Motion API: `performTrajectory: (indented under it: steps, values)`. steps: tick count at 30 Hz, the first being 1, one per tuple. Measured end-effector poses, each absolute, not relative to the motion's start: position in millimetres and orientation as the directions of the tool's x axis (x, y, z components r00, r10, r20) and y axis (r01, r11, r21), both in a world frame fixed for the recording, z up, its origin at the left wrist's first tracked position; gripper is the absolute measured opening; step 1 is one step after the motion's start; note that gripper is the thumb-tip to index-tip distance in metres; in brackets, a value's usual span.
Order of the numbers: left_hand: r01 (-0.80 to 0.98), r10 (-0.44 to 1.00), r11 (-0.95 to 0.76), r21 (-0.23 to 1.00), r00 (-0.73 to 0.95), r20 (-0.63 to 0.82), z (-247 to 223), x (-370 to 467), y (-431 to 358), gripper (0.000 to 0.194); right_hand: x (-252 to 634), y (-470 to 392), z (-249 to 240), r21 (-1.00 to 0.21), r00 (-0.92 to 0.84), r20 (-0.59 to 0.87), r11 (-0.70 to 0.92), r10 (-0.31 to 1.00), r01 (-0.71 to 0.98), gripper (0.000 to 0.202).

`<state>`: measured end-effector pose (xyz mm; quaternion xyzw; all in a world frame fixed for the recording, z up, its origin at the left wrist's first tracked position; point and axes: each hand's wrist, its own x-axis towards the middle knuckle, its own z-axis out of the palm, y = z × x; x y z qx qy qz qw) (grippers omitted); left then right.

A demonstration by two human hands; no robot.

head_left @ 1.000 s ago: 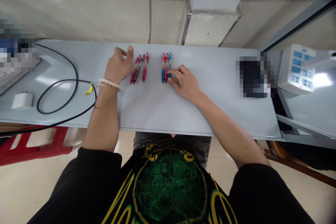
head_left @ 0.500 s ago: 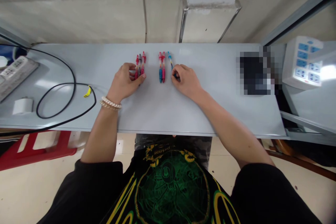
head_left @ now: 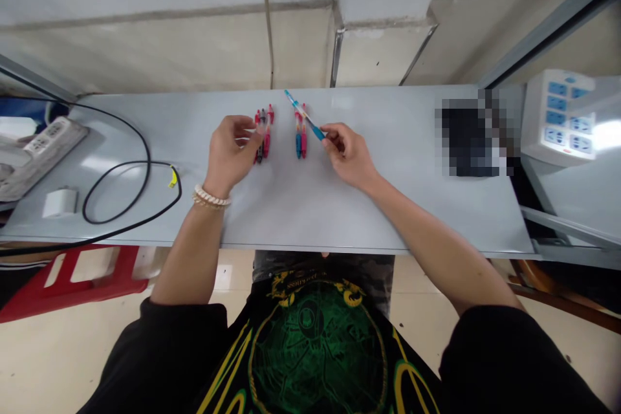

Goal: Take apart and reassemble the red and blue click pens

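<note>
Blue plastic on the move: a second ago this pen point(head_left: 309, 121) lay beside the middle pair point(head_left: 303, 142), half a second ago it tipped off to their right, and now it slants across their upper ends. So it's out of the row, and the pair lies on the table point(head_left: 398, 142) without it: one pen singled out, as I read it.

It's in my right hand point(head_left: 352, 152), thumb and fingers pinched narrow on the blue grip. Looks lifted over the pair, though I can't tell how high. And the long axis? Diagonal, from my fingertips at near right up to far left. Clicker and clip lead, aimed at the wall point(head_left: 305, 45); the grip end, which I'd take for the writing end, sits at my fingers. The pair runs nearly straight away from me instead, clips far, grips near.

Over to my left hand point(head_left: 230, 152): a second ago it was beside the other bunch point(head_left: 266, 142), thumb up; now thumb and fingers curl over those pens, part-bent. Gripping or just resting there? I can't tell. That bunch lies close together, also pointing away from me.
</note>
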<state>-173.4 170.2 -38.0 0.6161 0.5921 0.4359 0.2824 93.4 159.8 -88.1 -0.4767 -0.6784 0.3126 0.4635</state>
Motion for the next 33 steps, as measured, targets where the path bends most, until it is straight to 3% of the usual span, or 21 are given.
performTrajectory:
  steps: [2, 4, 9, 11, 13, 18, 21, 26, 30, 33]
  values:
    - [0.192, 0.995, -0.098, 0.977, 0.031, 0.094, -31.0, -157.5, 169.0, 0.032, 89.0, 151.6, -77.0, -0.881, -0.201, 0.326, 0.374, 0.924, 0.29, 0.046]
    - [-0.001, 0.987, -0.044, 0.999, 0.156, 0.043, -25.8, -139.8, 168.7, 0.037, 85.7, 145.1, -66.4, -0.91, -0.253, 0.306, 0.361, 0.918, 0.206, 0.049]
    - [-0.207, 0.976, -0.08, 0.975, 0.185, 0.119, -26.3, -107.7, 172.2, 0.026, 85.9, 141.7, -52.7, -0.99, -0.296, 0.143, 0.14, 0.944, -0.03, 0.061]
    - [-0.248, 0.98, -0.095, 0.964, 0.148, 0.135, -32.2, -102.3, 173.0, 0.023, 87.6, 142.1, -52.0, -0.992, -0.307, 0.124, 0.111, 0.944, -0.06, 0.064]
    - [-0.249, 0.983, -0.111, 0.962, 0.112, 0.142, -39.9, -99.4, 172.3, 0.028, 88.5, 141.9, -54.0, -0.984, -0.264, 0.173, 0.18, 0.949, 0.002, 0.062]
    - [-0.277, 0.992, -0.121, 0.953, 0.002, 0.127, -53.8, -95.9, 166.7, 0.037, 85.3, 140.4, -67.6, -0.807, -0.114, 0.485, 0.494, 0.867, 0.324, 0.042]
    - [-0.387, 0.99, -0.139, 0.911, -0.051, 0.129, -54.3, -96.0, 165.8, 0.036, 83.2, 138.5, -69.3, -0.723, -0.081, 0.608, 0.593, 0.79, 0.354, 0.04]
    - [-0.436, 0.988, -0.151, 0.887, -0.044, 0.146, -54.3, -100.4, 168.1, 0.036, 83.2, 132.8, -57.0, -0.874, -0.064, 0.397, 0.399, 0.915, 0.276, 0.049]
    - [-0.403, 0.988, -0.158, 0.902, -0.064, 0.144, -55.4, -101.7, 168.8, 0.036, 83.2, 131.9, -52.5, -0.865, -0.019, 0.467, 0.461, 0.884, 0.2, 0.046]
    - [-0.389, 0.989, -0.148, 0.909, -0.066, 0.133, -54.6, -101.4, 168.5, 0.037, 82.0, 131.4, -52.1, -0.927, -0.027, 0.351, 0.351, 0.936, 0.131, 0.046]
